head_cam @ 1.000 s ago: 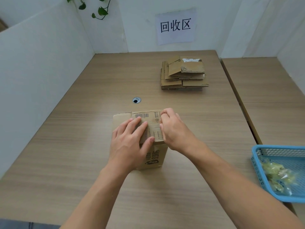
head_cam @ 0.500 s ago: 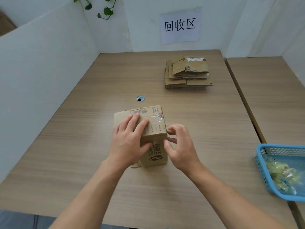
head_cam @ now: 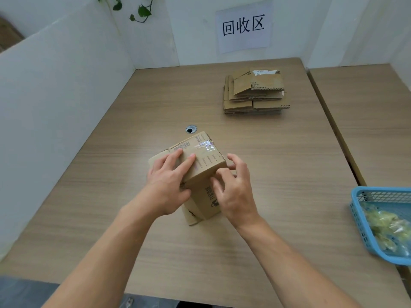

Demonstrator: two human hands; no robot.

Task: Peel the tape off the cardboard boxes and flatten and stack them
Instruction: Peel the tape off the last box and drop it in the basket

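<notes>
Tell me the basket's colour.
Blue, with a mesh wall; the basket shows best in the head view, at the right edge.

the white partition (head_cam: 55,112) is walling off the whole left side of the table (head_cam: 278,174); the box (head_cam: 206,165) is standing in the middle with the left hand (head_cam: 165,185) and right hand (head_cam: 236,192) on it, blocking the centre; the flattened stack (head_cam: 255,96) is hogging the far right; the blue basket (head_cam: 363,221) is poking in at the near right; bare wood is lying open between those and all along the left
</notes>
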